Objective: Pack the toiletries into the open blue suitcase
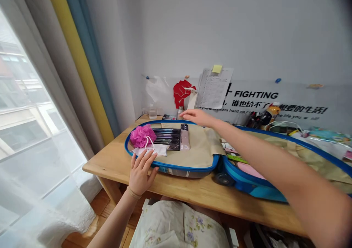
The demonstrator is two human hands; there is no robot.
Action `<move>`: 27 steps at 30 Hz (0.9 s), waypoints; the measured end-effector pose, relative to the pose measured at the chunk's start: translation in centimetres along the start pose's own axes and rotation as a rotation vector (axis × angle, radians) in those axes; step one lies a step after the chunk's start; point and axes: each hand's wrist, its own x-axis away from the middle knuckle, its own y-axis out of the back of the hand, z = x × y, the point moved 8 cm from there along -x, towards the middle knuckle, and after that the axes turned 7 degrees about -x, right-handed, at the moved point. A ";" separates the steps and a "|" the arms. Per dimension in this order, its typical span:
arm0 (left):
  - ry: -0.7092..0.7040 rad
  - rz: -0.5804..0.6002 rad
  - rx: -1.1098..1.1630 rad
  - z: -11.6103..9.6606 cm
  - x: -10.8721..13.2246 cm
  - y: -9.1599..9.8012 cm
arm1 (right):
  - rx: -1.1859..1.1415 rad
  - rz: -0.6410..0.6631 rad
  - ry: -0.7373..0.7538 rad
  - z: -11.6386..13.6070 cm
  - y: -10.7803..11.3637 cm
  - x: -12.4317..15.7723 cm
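A small suitcase with a blue rim (176, 167) lies opened flat on the wooden desk. My left hand (141, 171) rests at its near left edge, fingers spread, fingertips on or beside a flat white packet (161, 150). A pink bath puff (139, 136) with a white cord sits in that half, beside a pack of dark, slim sticks (167, 138) whose kind I cannot make out. My right hand (197, 116) reaches past the far rim, fingers stretched towards a small silvery bottle (180, 111). Whether the fingertips touch the bottle is unclear.
The suitcase's right half (275, 160) holds a pink item and other things partly behind my right forearm. A clear cup (152, 112) stands at the back left. Behind the case are an orange-capped bottle (272, 112) and plastic packets (327, 138). Curtains (82, 57) hang left.
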 end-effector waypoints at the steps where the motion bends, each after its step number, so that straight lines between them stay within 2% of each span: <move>1: -0.003 -0.009 0.002 -0.1 0.0 0.1 | -0.021 -0.043 -0.038 -1.1 2.2 1.6; 4: -0.004 -0.025 0.002 -0.1 0.2 0.1 | 0.048 -0.103 -0.157 -4.5 7.0 6.9; 6: -0.003 -0.022 0.002 -0.1 0.2 -0.1 | 0.195 -0.036 -0.242 -6.6 8.2 10.4; 10: -0.009 -0.023 0.002 0.0 0.3 -0.3 | 0.404 0.173 -0.423 -10.4 7.6 16.5; 13: -0.010 -0.026 -0.005 0.0 0.3 -0.2 | 0.448 0.272 -0.503 -12.0 6.2 19.7; 17: -0.014 -0.025 -0.002 -0.1 0.3 -0.2 | 0.474 0.316 -0.576 -12.8 5.3 21.7; 24: -0.018 -0.034 -0.002 -0.1 0.2 -0.1 | 0.500 0.311 -0.624 -13.2 4.7 22.0; 27: -0.004 -0.028 0.001 -0.1 0.3 -0.1 | 0.515 0.300 -0.624 -13.5 5.4 22.1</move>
